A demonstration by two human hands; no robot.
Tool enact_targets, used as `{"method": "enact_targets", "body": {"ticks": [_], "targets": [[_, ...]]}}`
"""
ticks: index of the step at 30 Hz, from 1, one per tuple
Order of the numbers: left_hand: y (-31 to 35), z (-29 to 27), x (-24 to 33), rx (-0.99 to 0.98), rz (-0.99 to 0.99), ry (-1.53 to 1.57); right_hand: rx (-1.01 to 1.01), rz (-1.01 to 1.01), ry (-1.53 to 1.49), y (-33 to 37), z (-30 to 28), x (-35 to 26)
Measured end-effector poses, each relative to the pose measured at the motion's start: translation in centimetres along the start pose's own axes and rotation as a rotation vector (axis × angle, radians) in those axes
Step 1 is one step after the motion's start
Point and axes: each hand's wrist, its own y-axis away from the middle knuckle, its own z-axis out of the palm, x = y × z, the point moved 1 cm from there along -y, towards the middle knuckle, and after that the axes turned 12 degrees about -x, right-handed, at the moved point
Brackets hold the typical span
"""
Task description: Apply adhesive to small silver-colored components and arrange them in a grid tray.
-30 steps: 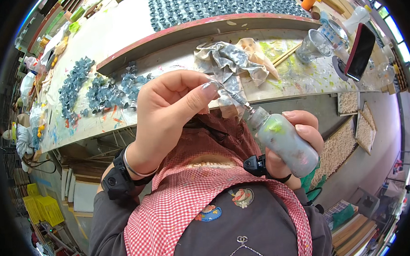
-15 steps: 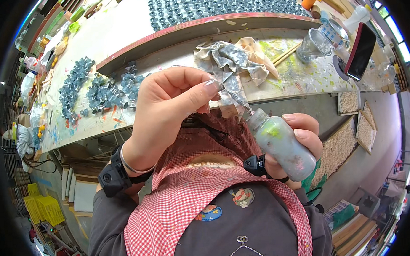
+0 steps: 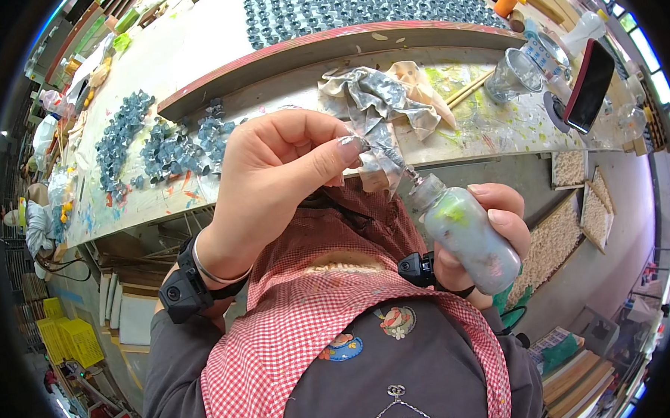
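Observation:
My right hand (image 3: 509, 225) is wrapped round a cloudy plastic squeeze bottle (image 3: 469, 240) smeared with green and pink paint. The bottle tilts, its narrow metal-looking nozzle (image 3: 414, 177) aimed up and left. My left hand (image 3: 277, 163) has thumb and forefinger pinched together a short way above that nozzle. A small dark bit shows at those fingertips, too small to name. Just behind the nozzle, a paint-stained cloth (image 3: 379, 95) lies crumpled on the worktable (image 3: 199, 186) and hangs over its edge.
Loose blue-grey flower-like pieces (image 3: 123, 140) lie heaped on the table's left. Beyond a long wooden bar (image 3: 328, 49), many similar pieces (image 3: 371, 9) stand in rows. A clear plastic cup (image 3: 512, 74), wooden sticks (image 3: 468, 89) and a phone on a stand (image 3: 590, 86) are at the right.
The bottle has shifted slightly right in my right hand. The gap between its nozzle and my left fingertips looks wider; my left hand has hardly moved.

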Motion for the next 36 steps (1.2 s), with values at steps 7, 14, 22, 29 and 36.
{"method": "enact_targets", "body": {"ticks": [7,14,22,29,36], "targets": [[0.2,0.2,0.1,0.013,0.013,0.004,0.092,0.01,-0.08,0.3,0.9,0.5],[0.3,0.3,-0.4,-0.015,0.051,0.058,0.075,0.005,-0.053,0.3,0.6,0.8],[0.6,0.8,-2.2,0.026,0.132,0.215,0.075,0.005,-0.018,0.6,0.7,0.9],[0.3,1.7,-2.2,0.057,0.245,0.234,0.089,0.021,-0.049,0.7,0.9,0.7],[-0.2,2.6,-1.4,0.096,0.261,0.288,0.108,-0.011,-0.02,0.6,1.2,0.7]]}}
